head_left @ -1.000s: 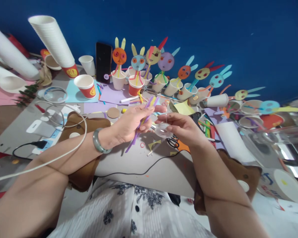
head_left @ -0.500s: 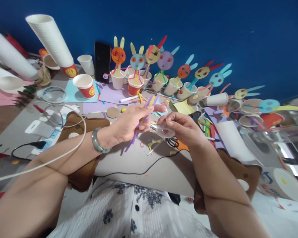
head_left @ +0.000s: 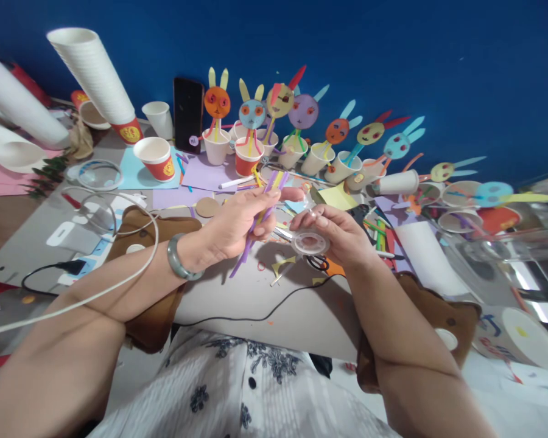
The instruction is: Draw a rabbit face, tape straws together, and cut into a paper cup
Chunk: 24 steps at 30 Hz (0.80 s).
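My left hand [head_left: 242, 224] is closed around thin purple and yellow paper strips [head_left: 243, 255], which slant down out of the fist. Its index finger points toward my right hand. A roll of clear tape [head_left: 310, 243] hangs from my right hand [head_left: 340, 234], whose thumb and fingers pinch it. Between the two hands a bit of clear tape seems to stretch near the left index fingertip; whether it sticks there I cannot tell. Below the roll lie black-handled scissors [head_left: 318, 263] and yellow paper scraps [head_left: 284, 265].
Paper rabbit heads on strips stand in cups [head_left: 249, 157] along the blue wall. A tall cup stack [head_left: 94, 76], a phone [head_left: 189, 114] and a power strip [head_left: 84, 264] are on the left. A black cable [head_left: 260, 318] crosses the table's front. Brown cushions [head_left: 153, 322] lie under my forearms.
My right hand and the tape roll have shifted slightly; the roll now shows its face more fully. My left hand has moved a little left, still gripping the strips.
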Tool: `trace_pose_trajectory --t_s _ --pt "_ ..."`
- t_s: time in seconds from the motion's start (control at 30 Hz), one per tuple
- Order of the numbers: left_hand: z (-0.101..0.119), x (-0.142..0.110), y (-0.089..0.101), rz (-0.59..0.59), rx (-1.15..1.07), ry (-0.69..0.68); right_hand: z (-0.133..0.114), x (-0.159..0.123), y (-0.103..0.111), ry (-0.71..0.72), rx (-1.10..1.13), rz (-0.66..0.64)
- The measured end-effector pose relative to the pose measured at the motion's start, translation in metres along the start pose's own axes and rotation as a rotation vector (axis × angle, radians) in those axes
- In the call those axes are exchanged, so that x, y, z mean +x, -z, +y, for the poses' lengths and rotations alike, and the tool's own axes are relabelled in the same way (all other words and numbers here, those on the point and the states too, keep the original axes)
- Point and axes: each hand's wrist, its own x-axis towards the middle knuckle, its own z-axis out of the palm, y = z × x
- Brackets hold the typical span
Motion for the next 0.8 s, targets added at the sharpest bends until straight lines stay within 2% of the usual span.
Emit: trace_pose_trajectory --t_s 0.13,0.23,0.33,0.47,0.57,0.67,0.8 --pt "-0.001 -0.002 -0.002 -0.024 -0.001 -0.018 0.006 0.005 0.009 0.046 -0.019 -0.11" --pt "-0.002 -0.004 -0.004 -0.046 0.002 -0.007 0.009 0.006 0.01 0.093 -0.102 -0.092" --pt "-0.004 -0.007 -0.006 -0.052 0.013 0.03 0.01 0.003 0.004 0.159 -0.263 -0.006" --pt "-0.009 -0.01 -0.011 -0.071 0.028 0.062 0.01 -0.003 -0.009 0.3 -0.603 0.182" --pt "-0.012 -0.013 -0.014 -0.07 0.025 0.06 0.013 -0.006 -0.018 0.423 -0.771 0.33" --pt "-0.014 -0.015 -0.015 -0.048 0.022 0.055 0.02 -0.008 -0.022 0.498 -0.812 0.463" --pt "-0.015 -0.015 -0.016 -0.027 0.012 0.054 0.03 -0.008 -0.025 0.573 -0.725 0.521"
